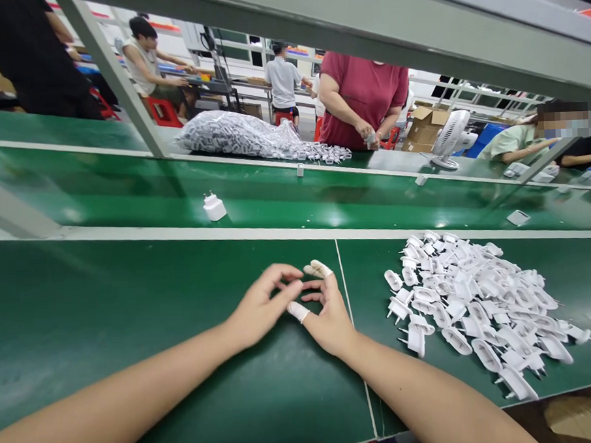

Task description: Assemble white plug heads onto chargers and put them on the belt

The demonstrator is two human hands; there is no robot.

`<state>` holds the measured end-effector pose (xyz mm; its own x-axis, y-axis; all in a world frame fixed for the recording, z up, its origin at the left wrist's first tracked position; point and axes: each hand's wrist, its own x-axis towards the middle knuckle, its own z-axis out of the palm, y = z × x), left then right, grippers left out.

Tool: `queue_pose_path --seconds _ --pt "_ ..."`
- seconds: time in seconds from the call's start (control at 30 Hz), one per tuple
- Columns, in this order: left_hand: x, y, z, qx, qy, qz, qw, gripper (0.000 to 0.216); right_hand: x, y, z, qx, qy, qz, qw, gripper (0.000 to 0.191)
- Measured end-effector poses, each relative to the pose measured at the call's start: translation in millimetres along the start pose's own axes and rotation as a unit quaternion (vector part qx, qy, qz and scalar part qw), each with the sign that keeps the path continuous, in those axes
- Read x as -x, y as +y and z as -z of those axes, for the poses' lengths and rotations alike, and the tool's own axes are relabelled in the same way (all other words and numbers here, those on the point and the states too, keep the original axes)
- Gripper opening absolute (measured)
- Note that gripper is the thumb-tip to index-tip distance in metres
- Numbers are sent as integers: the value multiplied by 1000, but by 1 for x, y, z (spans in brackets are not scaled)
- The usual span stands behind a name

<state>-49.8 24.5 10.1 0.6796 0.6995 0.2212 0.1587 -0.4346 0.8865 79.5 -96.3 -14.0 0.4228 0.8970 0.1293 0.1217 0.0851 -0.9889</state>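
My left hand (267, 302) and my right hand (331, 314) meet fingertip to fingertip above the green work surface (184, 357). The left fingers are loosely curved, with thumb and index finger apart and no object showing between them. On my right hand, white finger cots (320, 269) cover the thumb and at least one finger; its fingers are spread and hold nothing visible. To the right of that hand lies a heap of white plug housings (469, 292), several with metal pins, others showing a hollow open side.
Beyond a pale rail (276, 233) runs a green conveyor belt (255, 190) carrying a white charger (214, 207) and other small white pieces. Across it are a clear bag of white parts (237, 132), a fan (451, 136) and a person in a red shirt (363, 91). Grey frame bars (117, 79) cross the view.
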Motion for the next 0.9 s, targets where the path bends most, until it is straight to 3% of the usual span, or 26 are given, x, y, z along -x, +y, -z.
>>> queue_pose_path --seconds 0.1,0.17,0.43,0.7,0.9 --pt "29 15 -8 86 -181 25 979 31 3 -3 0 13 -1 7 1000 105" --pt "33 17 -5 115 -234 51 964 31 4 -5 0 18 -2 11 1000 113" --pt "27 2 1 225 -294 107 923 38 2 -7 2 -4 -1 -37 999 124" --pt "22 -8 1 287 -312 104 900 39 -1 -7 4 16 -30 -31 999 118" --pt "16 -8 2 308 -315 75 895 37 -4 -5 9 36 -45 -25 998 101"
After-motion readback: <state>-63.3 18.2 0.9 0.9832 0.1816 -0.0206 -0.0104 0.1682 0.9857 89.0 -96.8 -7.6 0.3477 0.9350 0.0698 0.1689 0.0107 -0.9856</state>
